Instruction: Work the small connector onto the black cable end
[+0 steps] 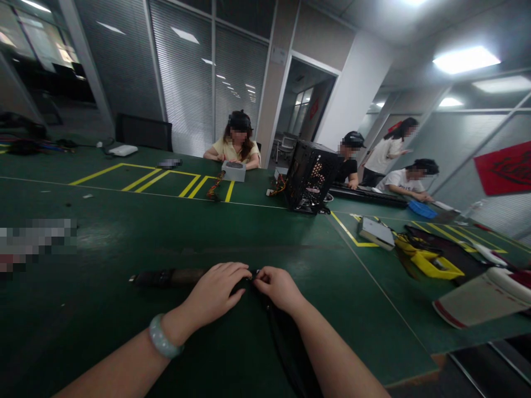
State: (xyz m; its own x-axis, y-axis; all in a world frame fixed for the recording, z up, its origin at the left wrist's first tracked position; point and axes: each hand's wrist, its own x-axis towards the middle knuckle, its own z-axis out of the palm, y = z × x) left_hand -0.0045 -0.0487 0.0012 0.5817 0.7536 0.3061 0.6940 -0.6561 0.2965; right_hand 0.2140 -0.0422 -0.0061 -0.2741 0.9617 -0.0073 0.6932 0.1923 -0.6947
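Note:
A dark, rod-shaped thing [170, 278] lies across the green table, with ridged bands and a small metallic tip at its left end. My left hand [218, 287], with a pale green bangle on its wrist, lies over its right end, fingers curled round it and thumb apart. Close beside it my right hand [277, 287] is closed in a pinch at the end of a black strap [286, 348]. That strap runs down toward me under my right forearm. Between the fingertips a small shiny part shows, too small to name.
Beyond my hands stands a black computer case [313, 177]. A co-worker [236, 143] sits across the table behind a grey power supply [233, 171]. To the right are a grey box [376, 232], a yellow tray [437, 265] and a white bucket-like container [481, 298].

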